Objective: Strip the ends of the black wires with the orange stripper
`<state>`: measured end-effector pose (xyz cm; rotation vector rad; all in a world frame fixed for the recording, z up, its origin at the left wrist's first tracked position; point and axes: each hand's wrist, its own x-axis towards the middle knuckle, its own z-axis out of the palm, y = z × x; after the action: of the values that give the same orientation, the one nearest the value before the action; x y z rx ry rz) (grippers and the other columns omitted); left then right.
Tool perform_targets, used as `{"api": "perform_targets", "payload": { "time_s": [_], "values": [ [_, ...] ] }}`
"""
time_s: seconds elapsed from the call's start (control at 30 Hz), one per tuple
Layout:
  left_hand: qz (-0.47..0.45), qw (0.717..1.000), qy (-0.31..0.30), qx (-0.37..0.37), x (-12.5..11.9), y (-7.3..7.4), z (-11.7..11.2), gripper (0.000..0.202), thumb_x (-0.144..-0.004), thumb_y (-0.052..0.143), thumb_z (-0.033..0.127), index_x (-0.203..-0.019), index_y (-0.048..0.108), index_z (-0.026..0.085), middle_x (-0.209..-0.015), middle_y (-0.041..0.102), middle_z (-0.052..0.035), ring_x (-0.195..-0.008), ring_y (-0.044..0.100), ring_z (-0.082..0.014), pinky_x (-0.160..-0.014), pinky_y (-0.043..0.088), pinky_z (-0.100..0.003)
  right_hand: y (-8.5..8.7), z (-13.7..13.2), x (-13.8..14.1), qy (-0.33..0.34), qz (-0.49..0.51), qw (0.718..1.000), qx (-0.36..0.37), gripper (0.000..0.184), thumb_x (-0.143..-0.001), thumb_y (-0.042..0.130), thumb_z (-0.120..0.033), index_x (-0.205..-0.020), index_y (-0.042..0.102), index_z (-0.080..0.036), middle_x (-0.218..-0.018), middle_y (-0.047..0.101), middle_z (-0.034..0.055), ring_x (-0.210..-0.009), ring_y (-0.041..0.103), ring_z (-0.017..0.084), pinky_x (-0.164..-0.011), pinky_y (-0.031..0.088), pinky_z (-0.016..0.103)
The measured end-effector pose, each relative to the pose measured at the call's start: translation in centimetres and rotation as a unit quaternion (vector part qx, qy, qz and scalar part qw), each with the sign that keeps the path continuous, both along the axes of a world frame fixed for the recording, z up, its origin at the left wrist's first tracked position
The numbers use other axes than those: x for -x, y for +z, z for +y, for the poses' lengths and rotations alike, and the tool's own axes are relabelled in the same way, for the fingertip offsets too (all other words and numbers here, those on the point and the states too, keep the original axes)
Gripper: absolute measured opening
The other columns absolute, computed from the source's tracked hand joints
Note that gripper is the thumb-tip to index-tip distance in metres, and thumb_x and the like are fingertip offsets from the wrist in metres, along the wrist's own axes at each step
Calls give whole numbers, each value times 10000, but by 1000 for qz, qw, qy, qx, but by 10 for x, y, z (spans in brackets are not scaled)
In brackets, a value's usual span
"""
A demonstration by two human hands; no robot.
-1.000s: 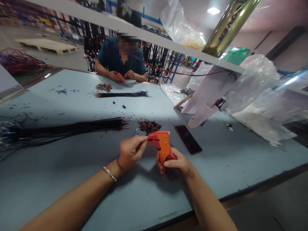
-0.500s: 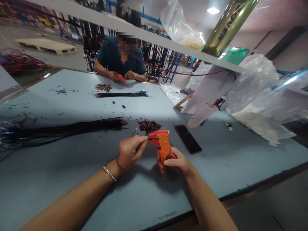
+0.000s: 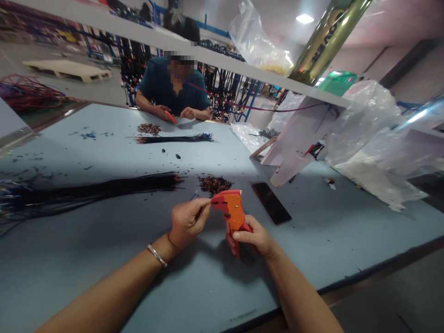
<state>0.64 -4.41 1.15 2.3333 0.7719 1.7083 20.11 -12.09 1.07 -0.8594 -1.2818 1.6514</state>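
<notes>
My right hand (image 3: 255, 235) is wrapped round the handles of an orange and red wire stripper (image 3: 234, 208), held above the table with its jaws toward the left. Right at those jaws, the thumb and finger of my left hand (image 3: 190, 219) are pinched together. Whatever sits between them is too small to make out. Just beyond the tool lies a pile of short black and copper-coloured scraps (image 3: 214, 184). A long bundle of black wires (image 3: 104, 190) stretches across the table to the left, its near tips copper-coloured and its far end blue and white.
A phone (image 3: 271, 202) lies right of the stripper. Across the table (image 3: 194, 296) a person (image 3: 173, 88) holds a red tool (image 3: 169, 116) behind a second wire bundle (image 3: 176, 138). A white shelf post (image 3: 301, 134) and plastic bags (image 3: 364, 125) stand at the right.
Both hands and the wire stripper stay almost in place, with only a slight shift down and left in the picture. The person opposite has lowered the red tool's angle a little.
</notes>
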Motion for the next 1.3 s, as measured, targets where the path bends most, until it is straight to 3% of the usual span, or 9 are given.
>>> {"api": "perform_targets", "payload": {
  "time_s": [0.17,0.43,0.63,0.97,1.17,1.3],
  "values": [
    [7,999,27,32,1,-2,0,157,-894,541,211,-838,682,170,-495,567,57,-401,441,-46,-460,347,-156,-3,0,7,-16,5,1000,14,368,-760,741,-444,-746,563,-122,-566,583,6,-438,559,117,-379,470,205],
    [1,987,43,152,2,-10,6,187,-879,530,232,-813,693,169,-572,626,43,-466,502,-60,-510,393,-148,-8,2,25,-75,13,994,78,398,-716,766,-467,-757,524,-153,-548,583,-18,-391,552,115,-357,456,206],
    [0,977,62,206,2,-7,10,204,-847,526,258,-796,699,161,-582,629,35,-476,496,-75,-510,388,-168,-9,8,40,-109,73,985,111,401,-693,757,-461,-685,476,-175,-435,475,-80,-289,410,62,-291,325,159],
    [-28,953,89,288,3,-9,21,251,-811,540,363,-762,684,164,-603,618,19,-551,512,-110,-550,405,-199,-6,11,17,-145,118,973,137,330,-693,744,-383,-790,514,-168,-526,565,-44,-383,541,108,-370,423,192],
    [-39,952,51,298,0,-9,19,248,-817,550,372,-766,672,162,-584,583,30,-528,484,-99,-531,387,-196,-4,6,17,-78,105,984,120,365,-711,742,-368,-942,594,-128,-756,675,48,-627,686,187,-592,547,298],
    [-57,950,34,306,-1,-9,17,243,-823,550,366,-760,664,161,-559,547,39,-512,456,-94,-513,372,-193,-6,2,17,-72,91,986,123,371,-708,753,-346,-965,603,-125,-778,677,52,-647,695,197,-608,542,302]
  ]
}}
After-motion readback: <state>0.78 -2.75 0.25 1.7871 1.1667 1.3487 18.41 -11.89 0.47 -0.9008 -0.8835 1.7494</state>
